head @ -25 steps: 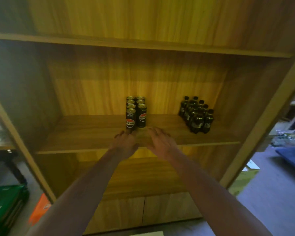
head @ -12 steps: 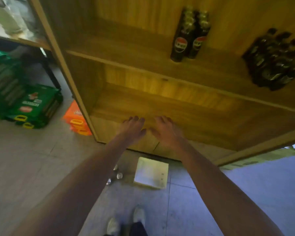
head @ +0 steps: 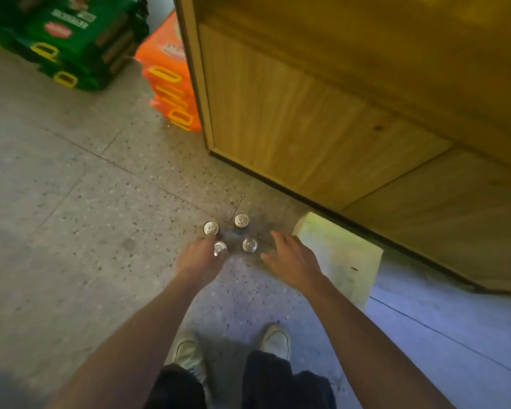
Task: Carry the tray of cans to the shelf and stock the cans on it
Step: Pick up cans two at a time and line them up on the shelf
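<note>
Several cans stand upright on the speckled floor [head: 86, 202], seen from above by their silver tops: far-left can [head: 210, 228], far-right can [head: 241, 220], near-right can [head: 250, 245], near-left can [head: 221, 247]. My left hand [head: 199, 259] is down at the near-left can and partly covers it, fingers curled beside it without a clear grip. My right hand [head: 292, 261] hovers just right of the near-right can, fingers spread, holding nothing. A pale flat tray [head: 340, 258] lies on the floor to the right, against the foot of the wooden shelf unit [head: 307, 122].
The shelf unit's closed lower doors fill the upper right. Orange drink packs [head: 168, 81] are stacked against its left side, and green drink crates [head: 71, 39] sit at the top left. My shoes [head: 186, 355] stand just behind the cans.
My view has swung down from the shelf with its stocked cans to the floor. Both hands dropped from the shelf edge to the cans on the floor.
</note>
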A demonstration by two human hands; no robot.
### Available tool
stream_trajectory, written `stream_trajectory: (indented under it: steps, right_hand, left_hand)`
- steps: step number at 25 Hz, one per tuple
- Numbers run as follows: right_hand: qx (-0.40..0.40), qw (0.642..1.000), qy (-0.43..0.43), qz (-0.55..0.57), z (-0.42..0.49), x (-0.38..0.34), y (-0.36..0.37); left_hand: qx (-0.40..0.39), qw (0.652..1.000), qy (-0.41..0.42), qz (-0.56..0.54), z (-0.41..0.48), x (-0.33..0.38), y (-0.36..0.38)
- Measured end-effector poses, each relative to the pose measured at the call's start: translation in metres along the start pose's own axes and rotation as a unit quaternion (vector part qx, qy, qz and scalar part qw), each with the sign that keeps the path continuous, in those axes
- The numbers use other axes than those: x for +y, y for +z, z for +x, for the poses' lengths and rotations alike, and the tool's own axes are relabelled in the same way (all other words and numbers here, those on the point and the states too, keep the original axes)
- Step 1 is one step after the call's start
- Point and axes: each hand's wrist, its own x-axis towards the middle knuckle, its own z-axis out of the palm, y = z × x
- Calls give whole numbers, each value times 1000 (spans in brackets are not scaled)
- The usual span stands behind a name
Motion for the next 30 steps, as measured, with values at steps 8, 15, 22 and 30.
stream_trajectory:
  steps: [8,15,22,30]
  right_hand:
    - [18,990,25,138,126,47,211]
    - [143,942,29,302,153,44,248]
    - [181,929,31,320,91,14,139]
    - [254,918,-3,305,-80,-51,-194]
  left_hand:
    - [80,967,-103,-221,109,-111,201]
    - [200,918,-75,-333,132,-107,232]
    - [206,925,-64,-312,63,-65,138]
    - [188,943,23,-273,-93,116,-161]
